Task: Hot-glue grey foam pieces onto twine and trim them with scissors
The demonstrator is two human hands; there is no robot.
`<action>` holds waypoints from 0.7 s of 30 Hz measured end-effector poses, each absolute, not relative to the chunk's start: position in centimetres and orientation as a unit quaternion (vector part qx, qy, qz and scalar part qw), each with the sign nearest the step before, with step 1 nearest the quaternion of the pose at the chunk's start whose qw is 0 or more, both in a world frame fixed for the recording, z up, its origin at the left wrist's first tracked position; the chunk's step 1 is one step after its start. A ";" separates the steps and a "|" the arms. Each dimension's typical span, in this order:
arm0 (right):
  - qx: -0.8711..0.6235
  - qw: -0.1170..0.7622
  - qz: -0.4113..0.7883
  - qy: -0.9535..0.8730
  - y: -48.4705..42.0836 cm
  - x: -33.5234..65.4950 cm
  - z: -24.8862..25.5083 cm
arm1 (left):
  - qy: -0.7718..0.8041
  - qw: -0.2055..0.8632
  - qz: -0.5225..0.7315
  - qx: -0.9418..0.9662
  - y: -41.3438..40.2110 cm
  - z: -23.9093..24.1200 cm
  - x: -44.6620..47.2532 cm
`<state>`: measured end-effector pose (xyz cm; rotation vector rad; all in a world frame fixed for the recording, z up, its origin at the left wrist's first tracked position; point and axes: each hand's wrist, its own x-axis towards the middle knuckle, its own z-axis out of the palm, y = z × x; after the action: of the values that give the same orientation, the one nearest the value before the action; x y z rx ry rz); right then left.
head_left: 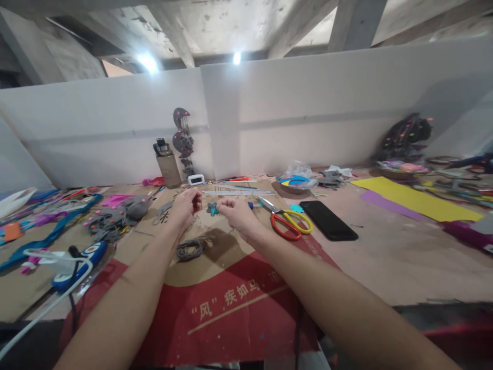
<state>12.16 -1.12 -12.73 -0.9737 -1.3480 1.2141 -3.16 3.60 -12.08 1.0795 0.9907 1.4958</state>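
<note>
From the head camera, here's the action right in the middle: a small grey star (pixel 212 208) with a teal centre sits between two bare hands, above the printed cardboard (pixel 227 329), and it makes a handy centre for the dial. In from three o'clock comes the right hand (pixel 241 215), thumb and finger pinched together on the star's near edge; that grip is closed on it. Over at nine o'clock, the left hand (pixel 186 206) has its fingers curled in, apart from the star; whether that grip pinches anything fine, one cannot tell. Down at seven, a coil of grey cord (pixel 189 250) lies on the cardboard. Just past three, scissors (pixel 287 222) with red and yellow handles, blades angled back to the star, and beyond them a black phone (pixel 329 220) flat on the table (pixel 385 257). Half past two gives us a bowl (pixel 296 189) heaped with clear plastic and blue and yellow bits; farther out, a yellow sheet (pixel 416 198) overlaps a purple one. Up at eleven, a small white-framed display (pixel 196 179); half past ten, a bottle (pixel 169 170) standing upright. And at eight, a blue-and-white power strip (pixel 79 270) with a white cable.
</note>
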 end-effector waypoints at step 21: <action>-0.399 0.509 0.535 -0.543 -1.4 11.7 -12.8 | 0.388 0.463 0.615 0.507 4.5 -12.4 -4.0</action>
<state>11.69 -1.39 -12.77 -0.9617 -1.3086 1.2892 -4.01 4.50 -12.35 1.2458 0.9540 1.5110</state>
